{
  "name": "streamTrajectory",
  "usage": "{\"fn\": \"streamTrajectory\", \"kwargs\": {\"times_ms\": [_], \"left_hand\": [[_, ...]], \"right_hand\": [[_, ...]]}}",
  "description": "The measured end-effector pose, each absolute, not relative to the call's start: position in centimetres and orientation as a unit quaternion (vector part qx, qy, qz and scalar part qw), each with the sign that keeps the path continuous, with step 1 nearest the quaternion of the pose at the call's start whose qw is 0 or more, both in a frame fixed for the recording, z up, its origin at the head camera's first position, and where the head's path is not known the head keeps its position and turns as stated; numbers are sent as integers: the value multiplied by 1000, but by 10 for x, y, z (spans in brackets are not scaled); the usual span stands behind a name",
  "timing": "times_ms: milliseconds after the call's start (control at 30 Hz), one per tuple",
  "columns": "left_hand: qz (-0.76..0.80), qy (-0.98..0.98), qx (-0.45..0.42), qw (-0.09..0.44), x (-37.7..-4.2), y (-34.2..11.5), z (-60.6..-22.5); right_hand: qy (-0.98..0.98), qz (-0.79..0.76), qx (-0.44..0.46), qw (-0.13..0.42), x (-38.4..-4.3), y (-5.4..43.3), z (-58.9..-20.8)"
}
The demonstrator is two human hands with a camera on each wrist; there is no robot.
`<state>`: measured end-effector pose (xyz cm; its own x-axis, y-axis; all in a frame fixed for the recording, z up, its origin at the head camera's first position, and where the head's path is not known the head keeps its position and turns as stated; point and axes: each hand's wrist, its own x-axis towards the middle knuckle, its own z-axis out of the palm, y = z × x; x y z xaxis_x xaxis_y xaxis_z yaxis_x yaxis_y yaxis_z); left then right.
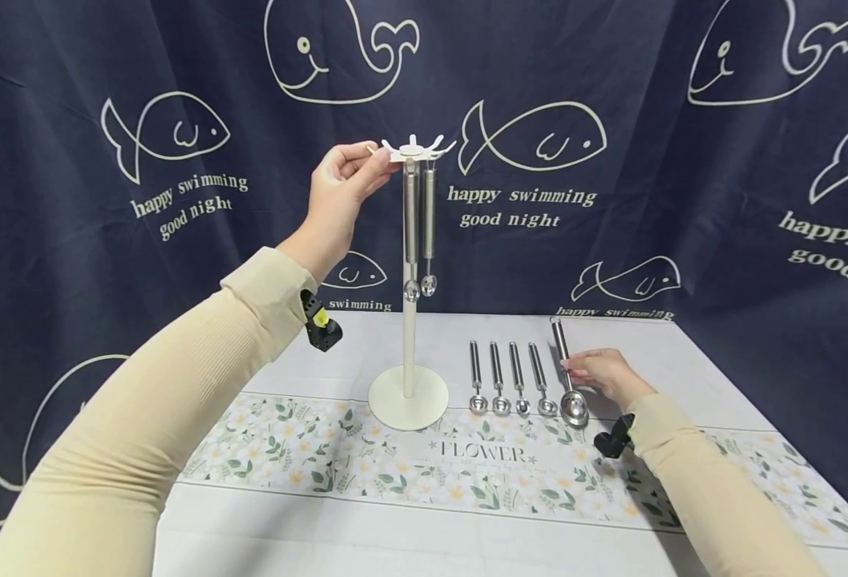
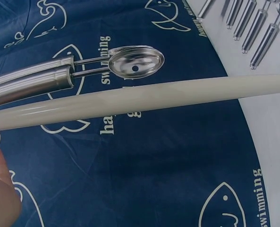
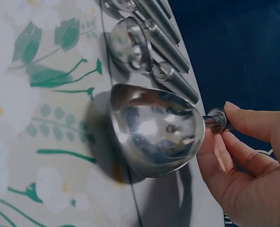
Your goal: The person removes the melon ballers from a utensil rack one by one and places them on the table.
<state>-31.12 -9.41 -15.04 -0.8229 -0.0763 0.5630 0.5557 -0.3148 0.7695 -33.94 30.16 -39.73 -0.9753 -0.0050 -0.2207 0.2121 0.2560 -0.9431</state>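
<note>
My left hand (image 1: 345, 180) pinches an arm of the white hook rack's top (image 1: 411, 151), thumb in front; only part of that hand (image 2: 3, 198) shows in the left wrist view. Two steel melon ballers (image 1: 430, 216) hang bowl-down from the hooks beside the cream pole (image 1: 409, 336). On the table's right side, my right hand (image 1: 604, 373) holds a large steel scoop (image 1: 575, 409) near the neck between thumb and fingers. In the right wrist view, the scoop's bowl (image 3: 158, 130) shows its rounded back, close to the table surface.
Several smaller melon ballers (image 1: 496, 377) lie in a row left of the scoop, handles pointing away. The rack's round base (image 1: 409, 413) stands on the white table (image 1: 308, 521), partly over a printed flower band (image 1: 287, 441). A dark blue fish-print curtain (image 1: 525, 48) hangs behind.
</note>
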Motion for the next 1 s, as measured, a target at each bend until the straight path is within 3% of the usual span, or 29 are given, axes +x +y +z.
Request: {"fn": "streamTrajectory", "kwargs": {"times_ms": [1000], "left_hand": [[-782,-546,-219,203,-312,-94,-151]], "right_hand": [[850,-491,181,64,-350,297,-413]]}}
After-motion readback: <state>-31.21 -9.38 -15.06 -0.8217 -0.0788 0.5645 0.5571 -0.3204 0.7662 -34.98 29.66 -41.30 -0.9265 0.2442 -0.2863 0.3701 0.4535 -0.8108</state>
